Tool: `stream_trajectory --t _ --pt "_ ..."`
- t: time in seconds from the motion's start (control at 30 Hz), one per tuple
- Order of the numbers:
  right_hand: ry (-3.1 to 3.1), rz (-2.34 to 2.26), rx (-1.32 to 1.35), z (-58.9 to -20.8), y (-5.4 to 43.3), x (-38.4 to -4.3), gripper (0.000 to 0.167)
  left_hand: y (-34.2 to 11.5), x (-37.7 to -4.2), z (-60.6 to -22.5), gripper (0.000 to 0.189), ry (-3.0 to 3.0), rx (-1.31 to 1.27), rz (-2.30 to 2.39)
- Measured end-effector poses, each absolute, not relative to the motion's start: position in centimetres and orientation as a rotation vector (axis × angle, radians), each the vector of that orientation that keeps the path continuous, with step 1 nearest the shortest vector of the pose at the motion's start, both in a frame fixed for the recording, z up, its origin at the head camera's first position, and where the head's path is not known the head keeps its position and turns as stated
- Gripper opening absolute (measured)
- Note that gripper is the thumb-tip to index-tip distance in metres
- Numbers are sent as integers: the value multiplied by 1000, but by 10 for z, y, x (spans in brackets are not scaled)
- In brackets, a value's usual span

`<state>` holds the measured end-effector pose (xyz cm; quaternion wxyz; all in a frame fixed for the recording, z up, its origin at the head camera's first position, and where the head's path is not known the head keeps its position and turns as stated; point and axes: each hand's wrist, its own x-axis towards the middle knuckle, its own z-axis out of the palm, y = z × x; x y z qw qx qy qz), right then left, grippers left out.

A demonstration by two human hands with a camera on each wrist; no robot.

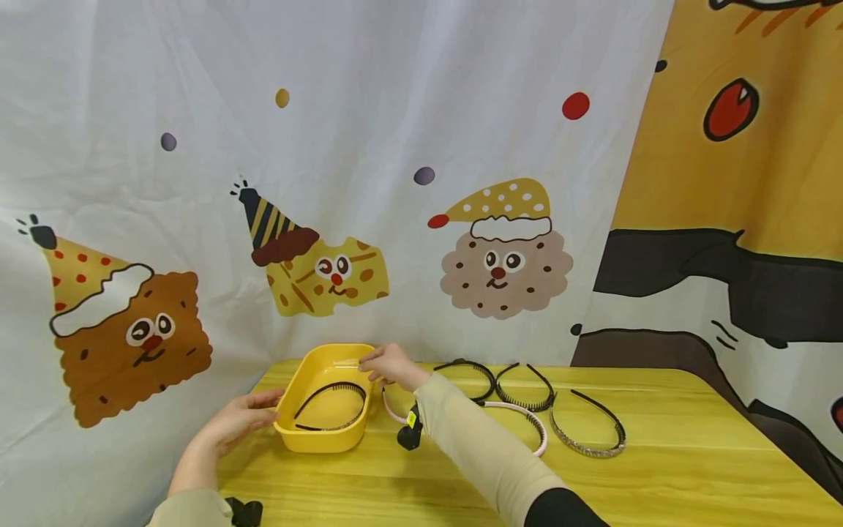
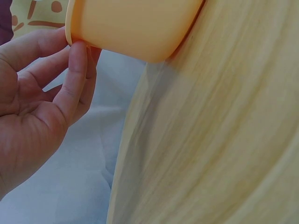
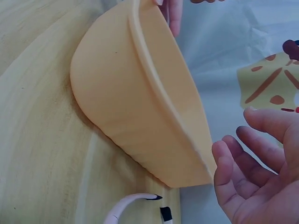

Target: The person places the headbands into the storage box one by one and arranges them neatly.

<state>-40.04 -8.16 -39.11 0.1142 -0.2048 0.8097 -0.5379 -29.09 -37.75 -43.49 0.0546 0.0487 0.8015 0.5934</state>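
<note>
A yellow plastic basin (image 1: pixel 320 441) stands on the table's left part, with a black toothed headband (image 1: pixel 356 388) lying inside. My left hand (image 1: pixel 238 419) pinches the basin's left rim, seen closer in the left wrist view, fingers at the lip. At the far right corner of the rim is my right hand (image 1: pixel 388 364). In the right wrist view its fingers (image 3: pixel 224 170) are loosely bent and hold nothing; whether a fingertip touches the rim I cannot tell. Just right of the basin lies a pink headband (image 1: pixel 392 410), partly hidden by the right arm.
More headbands lie to the right on the wooden table (image 1: pixel 698 454): two black ones (image 1: pixel 490 377) (image 1: pixel 548 395), a pink one (image 1: pixel 541 432) and a glittery one (image 1: pixel 596 451). A printed cloth (image 1: pixel 408 110) hangs behind the table.
</note>
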Motion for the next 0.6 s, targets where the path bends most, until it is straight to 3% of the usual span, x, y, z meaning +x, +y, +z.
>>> stream_trajectory --t 0.6 --pt "2262 -1662 -562 -375 25 -416 37 -378 -293 -434 63 2454 135 1753"
